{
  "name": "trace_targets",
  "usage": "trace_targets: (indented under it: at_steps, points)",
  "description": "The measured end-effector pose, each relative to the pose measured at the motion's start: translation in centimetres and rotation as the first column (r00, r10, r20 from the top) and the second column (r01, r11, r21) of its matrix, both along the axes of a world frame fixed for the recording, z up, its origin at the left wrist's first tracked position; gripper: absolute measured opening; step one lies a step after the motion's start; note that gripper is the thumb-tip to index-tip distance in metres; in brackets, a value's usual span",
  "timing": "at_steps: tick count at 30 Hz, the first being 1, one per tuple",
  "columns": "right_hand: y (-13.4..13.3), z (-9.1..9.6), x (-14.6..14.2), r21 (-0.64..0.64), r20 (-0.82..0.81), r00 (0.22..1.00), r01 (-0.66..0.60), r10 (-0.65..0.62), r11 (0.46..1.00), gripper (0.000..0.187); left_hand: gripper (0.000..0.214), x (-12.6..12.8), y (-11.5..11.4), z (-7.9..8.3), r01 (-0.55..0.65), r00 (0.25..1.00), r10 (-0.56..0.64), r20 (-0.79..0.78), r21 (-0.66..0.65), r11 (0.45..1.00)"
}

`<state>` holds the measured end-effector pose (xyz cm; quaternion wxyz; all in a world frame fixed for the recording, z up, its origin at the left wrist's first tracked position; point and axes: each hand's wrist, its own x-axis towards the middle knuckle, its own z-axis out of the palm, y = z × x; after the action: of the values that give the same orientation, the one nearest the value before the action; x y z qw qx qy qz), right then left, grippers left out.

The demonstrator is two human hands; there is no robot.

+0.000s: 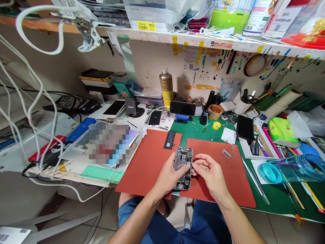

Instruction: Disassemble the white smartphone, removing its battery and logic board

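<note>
An opened phone body with bare metal and circuit parts lies between two red mats at the bench's front edge. My left hand wraps around its left side and lower part. My right hand sits at the phone's right edge with its fingers curled and pinched together; whether they hold a small part I cannot make out. A black battery lies on the left mat just beyond the phone. A small silver part rests on the right mat.
A teal plastic bottle lies on its side at the right. Tweezers and tools lie beside the right mat. A gold spray can, phones and a black device stand further back. White cables hang at left.
</note>
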<state>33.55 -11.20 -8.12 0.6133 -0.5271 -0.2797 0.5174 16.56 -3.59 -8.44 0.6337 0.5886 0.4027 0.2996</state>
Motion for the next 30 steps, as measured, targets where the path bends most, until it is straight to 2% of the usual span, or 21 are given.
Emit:
trace_targets:
  at_steps: [9,13,17,20,22,26,30]
  points:
    - [-0.1,0.1,-0.1,-0.036,-0.048,0.998,0.047,-0.048,0.998,0.057,0.056,0.1,-0.1,0.6,-0.077,0.992,0.088,0.087,-0.125,0.989]
    - [0.2,0.9,1.0,-0.066,0.087,0.996,0.039,-0.034,0.997,0.06,0.06,0.1,-0.1,0.6,-0.1,0.987,0.116,0.109,-0.143,0.985]
    - [1.7,2.9,4.1,-0.066,0.252,0.968,0.034,-0.016,0.997,0.055,0.06,0.1,-0.1,0.5,-0.094,0.986,0.114,0.124,-0.159,0.983]
    - [4.0,4.0,6.2,-0.061,0.37,0.929,0.015,0.009,0.998,0.048,0.059,0.0,-0.1,0.5,-0.076,0.985,0.098,0.14,-0.155,0.985]
    - [6.2,4.2,6.6,-0.069,0.431,0.9,-0.035,0.062,0.997,0.044,0.059,0.0,-0.2,0.5,-0.018,0.986,0.04,0.164,-0.135,0.991]
    - [11.6,3.4,4.8,-0.115,0.518,0.827,-0.187,0.22,0.976,0.03,0.054,-0.1,-0.4,0.3,0.145,0.967,-0.115,0.228,-0.117,0.983]
    - [16.3,2.1,2.3,-0.237,0.605,0.711,-0.269,0.358,0.934,0.019,0.046,-0.2,-0.6,0.1,0.173,0.959,-0.134,0.25,-0.141,0.975]
